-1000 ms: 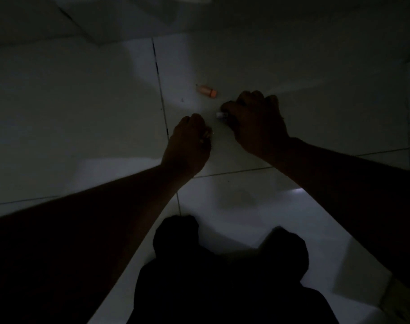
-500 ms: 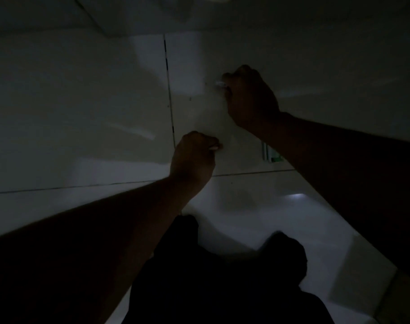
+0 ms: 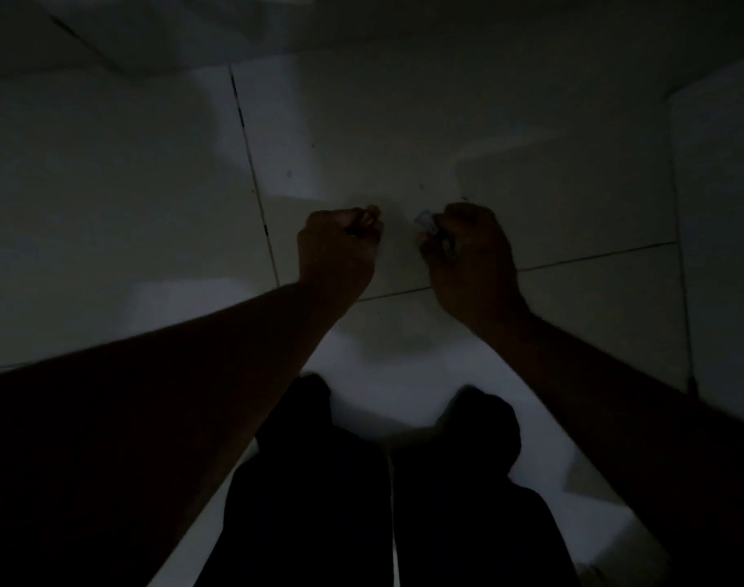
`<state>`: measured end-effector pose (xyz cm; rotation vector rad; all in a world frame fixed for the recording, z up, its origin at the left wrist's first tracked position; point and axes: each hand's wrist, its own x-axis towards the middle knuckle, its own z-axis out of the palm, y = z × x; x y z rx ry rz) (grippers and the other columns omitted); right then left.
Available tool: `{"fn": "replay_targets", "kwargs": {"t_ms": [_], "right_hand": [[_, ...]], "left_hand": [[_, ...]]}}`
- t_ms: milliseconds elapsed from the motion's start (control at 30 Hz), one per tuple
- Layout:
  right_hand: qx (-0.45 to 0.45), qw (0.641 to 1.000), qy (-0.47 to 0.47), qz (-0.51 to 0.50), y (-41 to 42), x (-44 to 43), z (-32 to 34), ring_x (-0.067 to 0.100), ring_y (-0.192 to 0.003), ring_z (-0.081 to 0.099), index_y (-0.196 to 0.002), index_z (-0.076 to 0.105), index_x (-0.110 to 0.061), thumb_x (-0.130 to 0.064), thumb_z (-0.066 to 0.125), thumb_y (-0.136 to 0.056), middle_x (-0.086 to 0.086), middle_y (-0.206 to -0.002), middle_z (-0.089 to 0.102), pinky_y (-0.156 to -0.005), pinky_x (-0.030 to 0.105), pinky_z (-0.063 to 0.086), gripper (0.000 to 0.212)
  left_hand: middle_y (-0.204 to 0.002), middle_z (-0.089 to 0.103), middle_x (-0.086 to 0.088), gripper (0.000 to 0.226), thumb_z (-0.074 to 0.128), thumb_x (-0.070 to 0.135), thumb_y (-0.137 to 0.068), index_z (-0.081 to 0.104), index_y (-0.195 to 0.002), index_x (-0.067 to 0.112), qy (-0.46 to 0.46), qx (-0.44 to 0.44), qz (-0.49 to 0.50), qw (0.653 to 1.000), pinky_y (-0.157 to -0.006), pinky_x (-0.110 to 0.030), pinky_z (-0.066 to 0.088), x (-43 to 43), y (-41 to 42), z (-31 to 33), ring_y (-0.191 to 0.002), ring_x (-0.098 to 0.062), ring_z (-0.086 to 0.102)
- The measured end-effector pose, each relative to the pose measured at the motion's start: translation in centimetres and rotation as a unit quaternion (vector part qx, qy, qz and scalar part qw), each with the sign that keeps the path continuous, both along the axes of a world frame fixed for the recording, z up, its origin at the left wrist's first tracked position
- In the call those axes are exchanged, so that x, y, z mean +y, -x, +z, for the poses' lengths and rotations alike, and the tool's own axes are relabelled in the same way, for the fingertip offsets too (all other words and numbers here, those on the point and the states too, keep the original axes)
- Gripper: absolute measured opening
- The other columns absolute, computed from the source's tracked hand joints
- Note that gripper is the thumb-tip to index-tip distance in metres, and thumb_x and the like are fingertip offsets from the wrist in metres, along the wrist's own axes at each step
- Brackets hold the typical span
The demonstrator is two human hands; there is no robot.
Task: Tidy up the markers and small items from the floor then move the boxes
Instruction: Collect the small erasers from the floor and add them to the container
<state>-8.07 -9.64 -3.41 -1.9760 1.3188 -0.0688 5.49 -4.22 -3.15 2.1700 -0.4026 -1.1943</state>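
Arms enter from 8 and 4 o'clock. The left hand [image 3: 338,252] curls its fingers round an orange bit [image 3: 373,211]; the right hand [image 3: 472,256] pinches a white piece [image 3: 425,218].

Pale, glossy floor tiles [image 3: 404,120] fill the dim view. One dark grout line [image 3: 253,175] runs from 11 o'clock down towards the centre. A second seam [image 3: 595,257] crosses from the centre out to 3 o'clock, and a third seam [image 3: 684,290] drops down the right side near 3 o'clock. At 6 o'clock a person's two legs in dark trousers [image 3: 319,502] lie side by side, a thin pale gap between them. A brighter patch of light [image 3: 404,362] sits on the tile just above the knees. At 12 o'clock there is a darker shadowed band [image 3: 362,23]; what it is cannot be told.
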Motion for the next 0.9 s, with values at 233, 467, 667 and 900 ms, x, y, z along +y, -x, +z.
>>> {"fn": "replay_targets", "kwargs": {"t_ms": [233,467,667,900], "right_hand": [[-0.115,0.965,-0.160,-0.176,-1.7,2.1,1.1,0.022,-0.105,0.063,-0.115,0.069,-0.012,-0.030,0.048,-0.099,0.010,-0.111,0.070,-0.087,0.023,0.047,0.031],[-0.103,0.965,-0.106,-0.216,-0.8,1.9,0.7,0.005,-0.078,0.062,-0.109,0.060,-0.013,-0.044,0.064,-0.088,-0.014,-0.082,0.062,-0.061,0.003,0.041,0.037],[-0.143,0.964,-0.100,-0.200,0.1,2.2,0.8,-0.001,-0.072,0.063,-0.090,0.066,-0.015,-0.027,0.079,-0.077,-0.006,-0.085,0.068,-0.061,0.007,0.046,0.022],[-0.175,0.962,-0.129,-0.168,0.7,2.1,1.4,-0.001,-0.084,0.064,-0.094,0.070,-0.021,-0.025,0.073,-0.084,-0.008,-0.089,0.069,-0.074,0.009,0.050,0.011]], "left_hand": [[-0.085,0.067,-0.014,0.011,0.057,-0.001,-0.090,0.066,-0.097,-0.002,0.022,0.294,0.204,0.933,-0.066,-0.028,0.060,-0.8,1.1,1.6,-0.076,-0.025,0.067],[-0.115,0.059,-0.017,0.031,0.051,0.010,-0.095,0.055,-0.120,-0.007,0.025,0.375,0.189,0.907,-0.089,-0.037,0.054,0.5,0.4,1.4,-0.103,-0.028,0.061],[-0.104,0.066,-0.019,0.026,0.061,0.014,-0.090,0.065,-0.111,-0.002,0.049,0.314,0.146,0.937,-0.085,-0.037,0.057,1.0,1.1,1.5,-0.093,-0.026,0.066],[-0.103,0.070,-0.013,0.024,0.063,0.014,-0.088,0.067,-0.110,0.004,0.064,0.298,0.096,0.948,-0.076,-0.028,0.059,1.9,0.8,1.6,-0.091,-0.019,0.069]]}}
